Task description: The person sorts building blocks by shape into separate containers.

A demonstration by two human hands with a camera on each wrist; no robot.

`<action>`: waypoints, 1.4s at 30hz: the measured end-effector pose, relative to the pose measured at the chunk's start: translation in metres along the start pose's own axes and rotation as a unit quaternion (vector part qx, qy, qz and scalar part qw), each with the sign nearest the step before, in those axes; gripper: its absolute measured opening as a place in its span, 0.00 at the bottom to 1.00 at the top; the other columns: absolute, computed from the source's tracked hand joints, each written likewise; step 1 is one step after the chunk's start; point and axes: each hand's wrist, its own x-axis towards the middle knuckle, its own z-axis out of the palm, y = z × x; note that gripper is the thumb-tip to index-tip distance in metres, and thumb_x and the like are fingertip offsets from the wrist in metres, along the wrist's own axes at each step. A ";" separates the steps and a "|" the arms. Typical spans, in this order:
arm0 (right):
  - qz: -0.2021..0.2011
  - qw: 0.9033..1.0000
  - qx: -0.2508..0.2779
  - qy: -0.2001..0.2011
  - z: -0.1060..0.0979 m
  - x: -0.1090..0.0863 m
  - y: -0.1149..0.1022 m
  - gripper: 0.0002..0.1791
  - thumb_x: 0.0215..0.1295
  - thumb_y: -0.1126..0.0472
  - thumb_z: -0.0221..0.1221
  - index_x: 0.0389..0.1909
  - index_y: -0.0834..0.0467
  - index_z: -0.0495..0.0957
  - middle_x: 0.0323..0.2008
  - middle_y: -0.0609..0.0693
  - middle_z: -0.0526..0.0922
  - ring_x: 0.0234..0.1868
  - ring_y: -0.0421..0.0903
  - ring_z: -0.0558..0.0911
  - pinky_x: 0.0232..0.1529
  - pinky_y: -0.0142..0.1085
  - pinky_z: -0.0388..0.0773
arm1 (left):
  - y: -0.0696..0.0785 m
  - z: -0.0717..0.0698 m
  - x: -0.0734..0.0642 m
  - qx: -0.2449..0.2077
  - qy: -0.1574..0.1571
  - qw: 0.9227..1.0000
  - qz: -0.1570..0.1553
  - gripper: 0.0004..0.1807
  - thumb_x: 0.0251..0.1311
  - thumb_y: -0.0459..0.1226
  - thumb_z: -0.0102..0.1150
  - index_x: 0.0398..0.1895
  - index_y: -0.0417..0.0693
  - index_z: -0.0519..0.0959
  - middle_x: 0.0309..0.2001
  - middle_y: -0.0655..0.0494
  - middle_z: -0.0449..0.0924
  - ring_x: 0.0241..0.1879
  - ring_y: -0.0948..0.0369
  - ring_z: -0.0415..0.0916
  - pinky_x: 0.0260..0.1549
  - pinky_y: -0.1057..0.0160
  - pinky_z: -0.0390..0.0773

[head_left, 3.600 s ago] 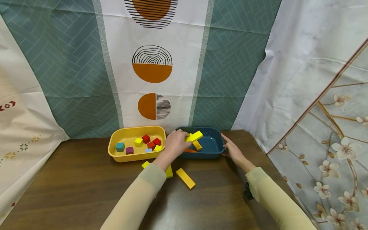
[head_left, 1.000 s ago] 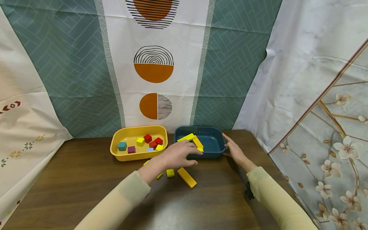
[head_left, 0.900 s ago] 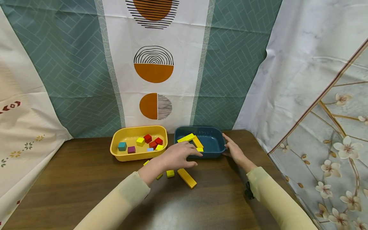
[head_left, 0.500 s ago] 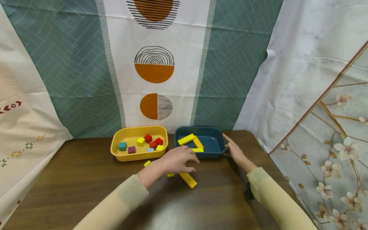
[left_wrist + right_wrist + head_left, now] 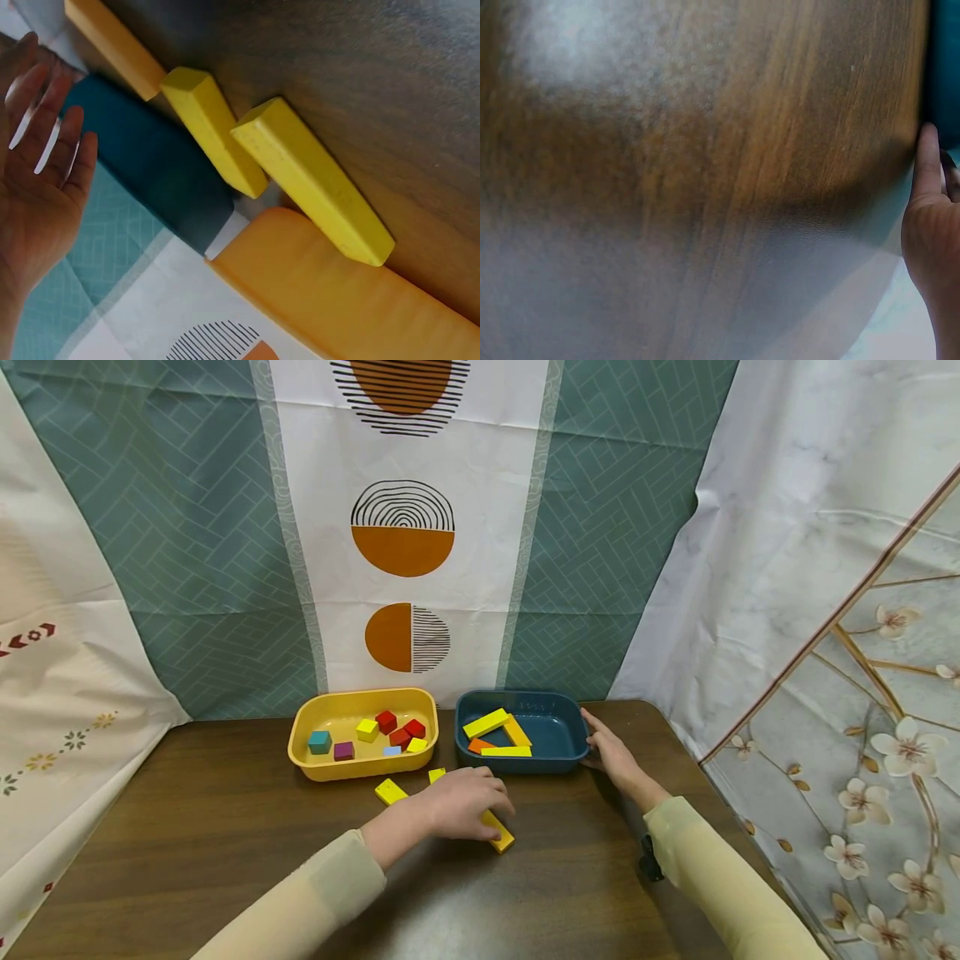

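My left hand (image 5: 463, 804) hovers, fingers spread, over an orange-yellow block (image 5: 501, 838) on the wooden table, partly covering it. The left wrist view shows nothing in its fingers, with that orange-yellow block (image 5: 116, 49) off to the right of them. Two long yellow blocks lie beyond the hand: one yellow block (image 5: 390, 791) is farther left, the other yellow block (image 5: 437, 774) mostly hidden behind the hand. At the right end of the blue bin (image 5: 558, 763), my right hand (image 5: 611, 752) rests straight fingers against the outer wall. One finger (image 5: 928, 161) touches that wall in the right wrist view.
Inside the blue bin lie several long blocks, including a yellow block (image 5: 486, 723) and an orange block (image 5: 480, 746). A yellow bin (image 5: 360, 770) to its left holds several small cubes, such as a teal cube (image 5: 319, 742). Fabric hangs behind both bins.
My left hand held a yellow block over the blue bin, let it go inside, then drew back toward me to the orange-yellow block on the table. My right hand stayed at the bin's end.
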 end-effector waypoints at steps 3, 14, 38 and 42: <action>0.008 1.000 0.016 -0.006 0.002 -0.007 -0.014 0.35 0.77 0.68 0.37 0.83 0.57 0.43 0.82 0.58 0.36 0.76 0.66 0.52 0.67 0.65 0.63 | 0.000 0.006 0.000 0.005 -0.008 1.000 -0.003 0.20 0.61 0.50 0.71 0.56 0.62 0.86 0.50 0.68 0.82 0.49 0.65 0.72 0.49 0.67 0.75; 0.013 1.000 0.024 0.000 0.003 -0.007 -0.013 0.36 0.76 0.68 0.38 0.83 0.56 0.45 0.82 0.59 0.38 0.70 0.66 0.59 0.67 0.66 0.62 | 0.002 0.019 0.001 0.032 -0.018 0.999 0.003 0.21 0.59 0.50 0.73 0.56 0.64 0.86 0.50 0.67 0.82 0.49 0.64 0.72 0.49 0.67 0.75; 0.014 0.999 0.032 0.003 0.003 -0.007 -0.014 0.36 0.75 0.68 0.38 0.83 0.56 0.45 0.82 0.57 0.38 0.76 0.64 0.53 0.67 0.65 0.62 | -0.003 0.024 0.008 0.130 -0.029 0.991 0.016 0.19 0.59 0.46 0.75 0.55 0.64 0.86 0.46 0.66 0.83 0.46 0.63 0.71 0.46 0.67 0.73; 0.011 0.999 0.035 0.002 0.003 -0.008 -0.015 0.36 0.75 0.68 0.38 0.83 0.56 0.45 0.82 0.57 0.38 0.76 0.65 0.53 0.68 0.66 0.62 | -0.004 0.020 0.007 0.142 -0.030 0.989 0.016 0.19 0.58 0.45 0.75 0.54 0.63 0.86 0.46 0.66 0.83 0.45 0.63 0.71 0.45 0.66 0.74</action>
